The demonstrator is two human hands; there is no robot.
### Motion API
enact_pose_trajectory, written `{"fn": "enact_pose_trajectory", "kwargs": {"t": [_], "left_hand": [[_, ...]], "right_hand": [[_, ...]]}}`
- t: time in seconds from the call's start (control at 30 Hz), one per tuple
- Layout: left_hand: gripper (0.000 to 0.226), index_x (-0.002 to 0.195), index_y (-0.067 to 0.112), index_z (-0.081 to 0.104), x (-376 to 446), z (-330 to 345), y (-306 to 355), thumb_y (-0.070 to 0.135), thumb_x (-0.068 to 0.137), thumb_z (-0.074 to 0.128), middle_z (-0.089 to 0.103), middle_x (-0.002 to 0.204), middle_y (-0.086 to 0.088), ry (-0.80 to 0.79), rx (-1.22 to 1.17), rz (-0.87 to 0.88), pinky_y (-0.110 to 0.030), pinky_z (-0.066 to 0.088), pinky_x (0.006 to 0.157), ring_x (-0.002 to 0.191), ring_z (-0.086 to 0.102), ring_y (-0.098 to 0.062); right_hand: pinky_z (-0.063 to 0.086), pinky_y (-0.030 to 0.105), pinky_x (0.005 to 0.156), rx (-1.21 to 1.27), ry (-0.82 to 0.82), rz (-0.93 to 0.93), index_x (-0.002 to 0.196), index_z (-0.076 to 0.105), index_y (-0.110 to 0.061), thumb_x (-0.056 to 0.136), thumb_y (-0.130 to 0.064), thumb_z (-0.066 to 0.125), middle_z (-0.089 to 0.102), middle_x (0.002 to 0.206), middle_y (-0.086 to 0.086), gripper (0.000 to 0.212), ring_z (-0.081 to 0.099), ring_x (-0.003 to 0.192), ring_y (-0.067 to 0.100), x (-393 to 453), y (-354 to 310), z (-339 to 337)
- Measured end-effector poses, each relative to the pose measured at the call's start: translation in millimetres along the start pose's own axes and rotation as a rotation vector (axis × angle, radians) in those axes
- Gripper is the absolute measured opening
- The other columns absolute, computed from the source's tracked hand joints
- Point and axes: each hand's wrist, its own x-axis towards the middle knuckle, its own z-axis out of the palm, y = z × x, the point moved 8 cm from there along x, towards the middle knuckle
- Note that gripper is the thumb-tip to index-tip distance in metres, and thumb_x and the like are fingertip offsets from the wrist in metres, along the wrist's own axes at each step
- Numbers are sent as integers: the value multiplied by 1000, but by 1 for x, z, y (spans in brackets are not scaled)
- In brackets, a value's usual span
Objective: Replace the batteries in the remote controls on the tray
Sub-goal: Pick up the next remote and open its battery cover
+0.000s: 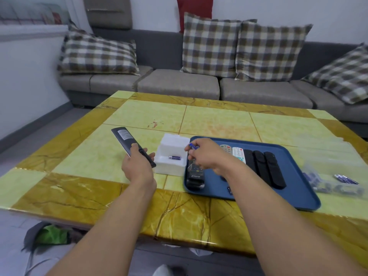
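My left hand (pixel 137 162) grips a long black remote (pixel 127 141) face down above the table, label side up. My right hand (pixel 205 154) pinches a blue battery (pixel 193 146) over the left edge of the blue tray (pixel 298 188). A white foam box (pixel 173 154) between my hands holds one blue battery (pixel 174 157). On the tray lie two white remotes (pixel 238 153), three black remotes (pixel 272 168) and a black remote in clear wrap (pixel 196 176). A small blue battery (pixel 230 190) lies near the tray's front.
Loose blue batteries in clear plastic (pixel 338 182) lie to the right of the tray. The yellow marble table (pixel 139 196) stands before a grey sofa (pixel 179 84) with checked cushions. A green bag (pixel 51 235) lies on the floor at the lower left.
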Motion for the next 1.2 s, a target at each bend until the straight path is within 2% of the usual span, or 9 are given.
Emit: {"fn": "enact_pose_trajectory", "kwargs": {"t": [0.1, 0.23, 0.37, 0.5, 0.6, 0.7, 0.8, 1.03, 1.2], "left_hand": [[17, 87, 18, 59, 5, -5, 4, 31, 98, 58, 68, 84, -3, 22, -32, -20, -27, 50, 58, 65, 67, -20], [18, 86, 18, 59, 4, -8, 7, 30, 98, 57, 68, 82, -2, 36, -42, -26, -26, 49, 56, 65, 67, -20], [18, 83, 18, 59, 4, -9, 12, 30, 97, 60, 68, 83, -1, 34, -13, 25, -29, 52, 61, 64, 67, -19], [17, 81, 20, 60, 4, -10, 19, 29, 96, 62, 67, 81, 2, 21, 12, 73, -30, 51, 63, 63, 67, -16], [18, 81, 20, 59, 4, -12, 21, 29, 95, 62, 66, 80, 2, 22, 9, 80, -26, 49, 57, 63, 66, -16], [17, 82, 21, 59, 5, -13, 20, 30, 96, 62, 66, 81, 1, 27, 9, 78, -27, 50, 58, 63, 66, -15], [19, 82, 21, 60, 5, -12, 20, 32, 98, 60, 67, 83, 1, 20, 11, 82, -27, 51, 58, 62, 66, -15], [19, 83, 22, 60, 4, -7, 19, 33, 98, 59, 69, 85, -1, -2, 30, 96, -30, 53, 64, 62, 67, -16], [19, 87, 23, 62, -4, 2, 17, 33, 101, 55, 72, 92, -4, -60, 57, 104, -29, 54, 61, 62, 67, -16]], "right_hand": [[37, 31, 57, -307, -117, -46, 111, 66, -5, 100, 1, 44, 65, 86, 6, 25, 48, 61, 15, 34, -33, 20], [41, 30, 65, -779, -139, -109, 125, 66, -2, 96, -8, 53, 72, 114, 13, 32, 50, 74, 19, 71, -53, 49], [39, 27, 57, -1079, -113, -191, 86, 66, -9, 90, -12, 61, 62, 82, 8, 7, 48, 66, 21, 80, -60, 73], [40, 29, 63, -1159, -181, -165, 66, 44, -14, 92, -23, 65, 46, 67, 1, 35, 48, 70, 22, 82, -50, 89], [41, 29, 63, -1101, -171, -102, 86, 55, -12, 86, -16, 63, 51, 78, 2, 10, 51, 74, 22, 85, -43, 87], [41, 27, 58, -1150, -190, -135, 111, 56, -9, 91, -13, 62, 54, 87, 3, 21, 55, 87, 23, 82, -43, 89], [46, 27, 70, -1175, -202, -141, 128, 60, -8, 93, -14, 62, 63, 121, 7, 35, 62, 108, 24, 83, -39, 88], [45, 30, 72, -1176, -212, -179, 127, 63, -11, 93, -12, 61, 64, 122, 7, 34, 58, 94, 23, 81, -38, 86], [57, 36, 87, -1053, -148, -265, 113, 70, -12, 88, -7, 67, 68, 114, 4, 26, 65, 101, 23, 76, -43, 72]]}}
